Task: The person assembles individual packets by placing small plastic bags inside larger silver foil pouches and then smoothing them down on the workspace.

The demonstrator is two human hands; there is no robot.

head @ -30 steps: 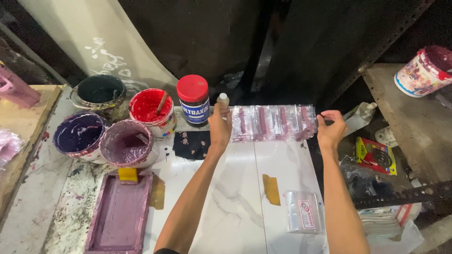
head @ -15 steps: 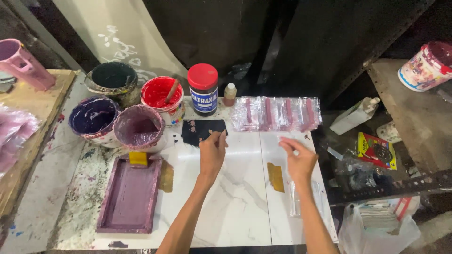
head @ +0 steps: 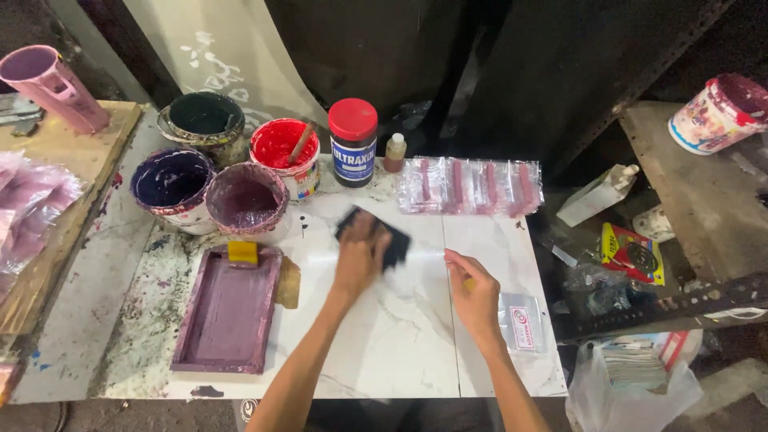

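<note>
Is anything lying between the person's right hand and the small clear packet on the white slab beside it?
Nothing visible does. The right hand rests on the white slab with the small clear packet just beside it, and only bare slab shows between them. The left hand presses a dark cloth farther away.

Blue-labelled red-lidded jar; clear sachet row beside.

Both my forearms are bare, with no sleeves showing. My left hand and right hand wear no gloves, rings or watch.
</note>
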